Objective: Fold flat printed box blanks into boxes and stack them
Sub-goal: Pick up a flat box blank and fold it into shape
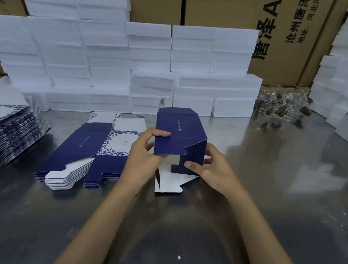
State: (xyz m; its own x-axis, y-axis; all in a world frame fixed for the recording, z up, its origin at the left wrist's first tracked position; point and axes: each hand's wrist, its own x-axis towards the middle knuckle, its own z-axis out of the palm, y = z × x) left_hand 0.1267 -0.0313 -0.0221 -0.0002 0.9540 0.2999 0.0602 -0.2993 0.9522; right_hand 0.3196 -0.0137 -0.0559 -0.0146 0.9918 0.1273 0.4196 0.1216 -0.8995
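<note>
The half-folded box point(180, 132) is deep navy outside with a thin line of pale print, and white inside. The flat blanks point(87, 145) show navy panels beside white ones edged with blue leaf patterns. The foam blocks point(103, 58) are plain white, the cartons point(221, 7) brown with black lettering. The tabletop point(268, 203) is dull reflective grey. The clear jars point(282, 107) seem to have brown stoppers.

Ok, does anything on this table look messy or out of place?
Mainly the clear glass bottles with brown corks: they lie tumbled in a loose heap at the far right of the shiny metal table, not standing. A small white scrap lies near the front edge.
</note>
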